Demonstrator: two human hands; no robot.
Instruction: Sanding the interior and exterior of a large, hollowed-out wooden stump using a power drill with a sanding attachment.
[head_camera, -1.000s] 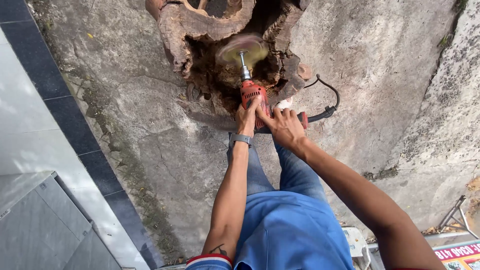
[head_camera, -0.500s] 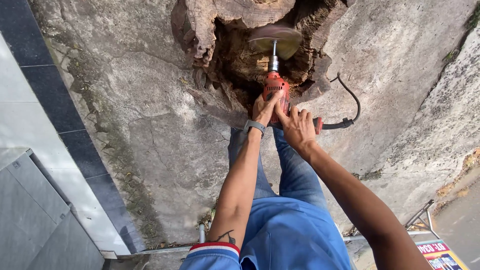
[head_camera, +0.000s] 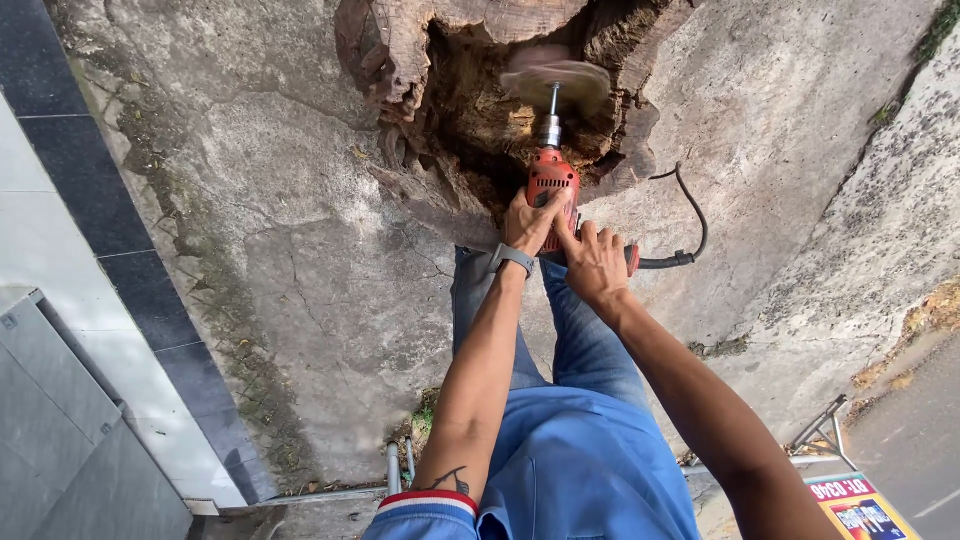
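Both hands grip a red corded power drill (head_camera: 551, 180). My left hand (head_camera: 530, 222), with a grey watch on the wrist, wraps the drill's body. My right hand (head_camera: 595, 263) holds the handle just behind it. A blurred, spinning round brush (head_camera: 556, 80) on the drill's shaft presses against a large hollowed tree stump (head_camera: 470, 110) of rough brown wood. The drill's black cord (head_camera: 685, 215) loops off to the right of my right hand.
Cracked grey concrete ground (head_camera: 290, 270) surrounds the stump. A tiled grey and dark strip (head_camera: 90, 260) runs along the left. A metal frame (head_camera: 820, 430) and a colourful sign (head_camera: 865, 505) sit at the lower right. My legs in blue jeans (head_camera: 570, 340) are below the hands.
The view has shifted slightly, so the stump and drill sit a little lower and more central in the frame. Both hands keep their grip on the drill against the stump.
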